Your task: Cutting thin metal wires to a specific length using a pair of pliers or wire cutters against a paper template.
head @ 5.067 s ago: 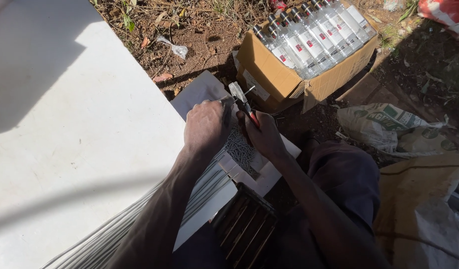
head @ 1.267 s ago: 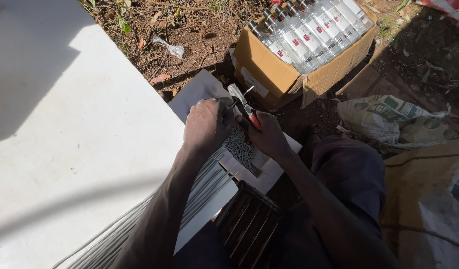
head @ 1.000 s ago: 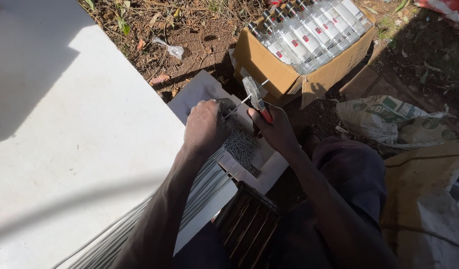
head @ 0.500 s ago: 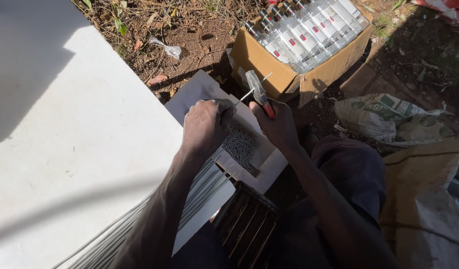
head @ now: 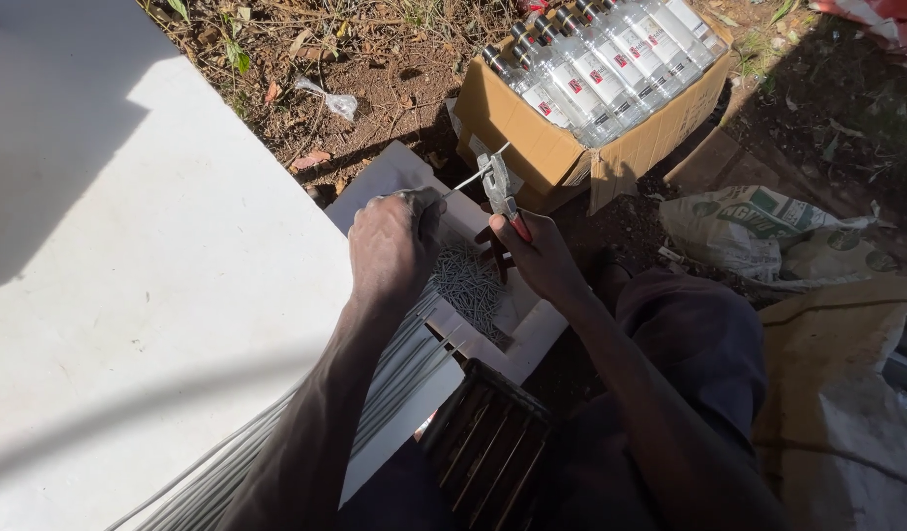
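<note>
My left hand (head: 393,246) is closed around the end of a bundle of thin grey metal wires (head: 394,379) that runs back along my forearm. My right hand (head: 538,258) grips red-handled pliers (head: 500,192), jaws up, clamped on a single thin wire (head: 469,179) that sticks out from my left fist. Under both hands lies a white tray (head: 534,334) with a heap of short cut wire pieces (head: 470,285).
A large white board (head: 129,256) fills the left. An open cardboard box (head: 532,147) of clear bottles (head: 596,69) stands on the dirt beyond my hands. A printed sack (head: 768,231) and a tan sack (head: 847,393) lie at right. A slatted dark frame (head: 493,447) sits by my knee.
My right hand has lifted the pliers up and away towards the box, drawing one wire out from the bundle. My left hand has stayed in place on the bundle.
</note>
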